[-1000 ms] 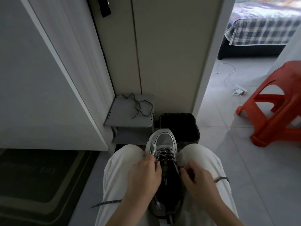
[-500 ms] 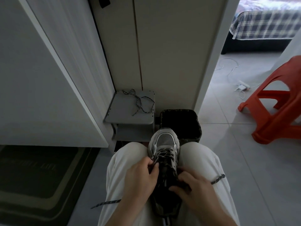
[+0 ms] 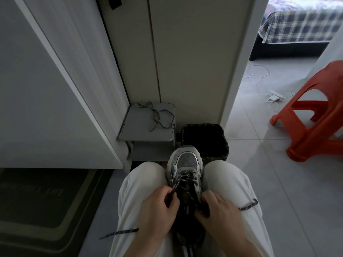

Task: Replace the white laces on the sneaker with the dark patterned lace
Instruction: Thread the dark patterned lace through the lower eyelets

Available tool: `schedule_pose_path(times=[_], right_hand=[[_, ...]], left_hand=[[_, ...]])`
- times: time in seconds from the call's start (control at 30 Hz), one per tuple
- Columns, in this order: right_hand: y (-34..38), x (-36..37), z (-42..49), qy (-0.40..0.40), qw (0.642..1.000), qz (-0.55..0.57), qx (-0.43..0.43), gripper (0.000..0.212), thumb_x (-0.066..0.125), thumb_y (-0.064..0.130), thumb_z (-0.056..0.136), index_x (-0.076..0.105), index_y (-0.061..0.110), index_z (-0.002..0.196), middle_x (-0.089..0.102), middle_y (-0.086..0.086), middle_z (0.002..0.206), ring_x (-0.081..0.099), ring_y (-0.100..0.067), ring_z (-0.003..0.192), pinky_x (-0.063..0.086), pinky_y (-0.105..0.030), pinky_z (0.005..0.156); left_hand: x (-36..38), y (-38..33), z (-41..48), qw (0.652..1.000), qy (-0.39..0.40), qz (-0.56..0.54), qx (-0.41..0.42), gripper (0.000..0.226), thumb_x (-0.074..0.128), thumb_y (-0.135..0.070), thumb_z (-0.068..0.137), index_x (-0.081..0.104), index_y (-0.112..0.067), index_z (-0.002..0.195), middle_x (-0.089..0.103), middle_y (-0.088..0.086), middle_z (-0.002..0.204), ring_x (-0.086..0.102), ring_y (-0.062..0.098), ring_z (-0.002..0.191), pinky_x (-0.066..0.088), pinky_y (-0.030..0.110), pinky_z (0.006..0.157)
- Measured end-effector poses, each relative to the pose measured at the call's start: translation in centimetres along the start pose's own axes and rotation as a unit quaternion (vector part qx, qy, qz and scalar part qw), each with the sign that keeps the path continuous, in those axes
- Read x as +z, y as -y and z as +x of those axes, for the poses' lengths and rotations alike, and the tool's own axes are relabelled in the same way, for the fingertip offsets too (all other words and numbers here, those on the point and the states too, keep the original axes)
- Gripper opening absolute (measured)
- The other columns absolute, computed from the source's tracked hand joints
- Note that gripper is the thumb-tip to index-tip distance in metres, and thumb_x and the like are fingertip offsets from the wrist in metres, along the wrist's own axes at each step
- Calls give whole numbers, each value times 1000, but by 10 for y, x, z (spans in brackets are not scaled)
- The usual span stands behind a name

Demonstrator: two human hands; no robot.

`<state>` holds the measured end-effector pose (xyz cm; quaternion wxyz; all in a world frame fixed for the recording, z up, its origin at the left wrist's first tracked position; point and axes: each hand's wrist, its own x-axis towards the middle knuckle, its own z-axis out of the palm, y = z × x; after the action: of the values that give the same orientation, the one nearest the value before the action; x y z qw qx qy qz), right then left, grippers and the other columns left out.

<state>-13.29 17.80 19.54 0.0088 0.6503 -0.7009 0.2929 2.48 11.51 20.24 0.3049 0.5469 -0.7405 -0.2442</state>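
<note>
The left hand (image 3: pixel 157 208) is pinching the dark patterned lace (image 3: pixel 183 178) on the left of the sneaker (image 3: pixel 185 162) (toe pointing far); the right hand (image 3: pixel 220 210) is gripping it opposite, fingers curled.

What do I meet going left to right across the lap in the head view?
One end of the dark patterned lace → left hand → sneaker → right hand → the lace's other end, lying on the right thigh.
</note>
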Motion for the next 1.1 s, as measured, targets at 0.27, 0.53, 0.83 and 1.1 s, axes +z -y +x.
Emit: schedule_pose_path(times=[0.27, 0.53, 0.83, 1.1], right_hand=[[2, 0, -2, -45, 990, 128, 47, 21, 64, 33, 61, 47, 22, 66, 40, 14, 51, 35, -5, 45, 31, -16, 41], [1, -9, 0, 7, 986, 149, 73, 33, 72, 49, 59, 52, 23, 61, 43, 18, 46, 46, -2, 47, 34, -12, 42], [-1, -35, 13, 2, 956, 261, 135, 23, 75, 20, 75, 63, 37, 65, 59, 16, 53, 50, 2, 45, 35, -5, 44], [-17, -63, 26, -43, 907, 324, 264, 46, 66, 22, 85, 46, 14, 44, 32, 5, 39, 27, -5, 38, 24, -15, 40]], left_hand=[[-8, -1, -2, 999, -7, -34, 2, 8, 68, -24, 81, 63, -24, 75, 60, -12, 59, 58, 8, 60, 42, 15, 50], [-18, -4, -14, 999, 43, -8, -4, 38, 58, -67, 66, 38, -37, 80, 53, -13, 73, 53, 0, 66, 37, 12, 55], [-48, -9, -8, 997, 63, 28, 33, 21, 52, -53, 84, 50, -32, 83, 57, -17, 66, 54, 0, 61, 36, 10, 54], [-59, 10, 5, 985, 37, 169, 13, 17, 62, -38, 87, 55, -39, 103, 54, -22, 102, 53, -1, 96, 47, 18, 81]])
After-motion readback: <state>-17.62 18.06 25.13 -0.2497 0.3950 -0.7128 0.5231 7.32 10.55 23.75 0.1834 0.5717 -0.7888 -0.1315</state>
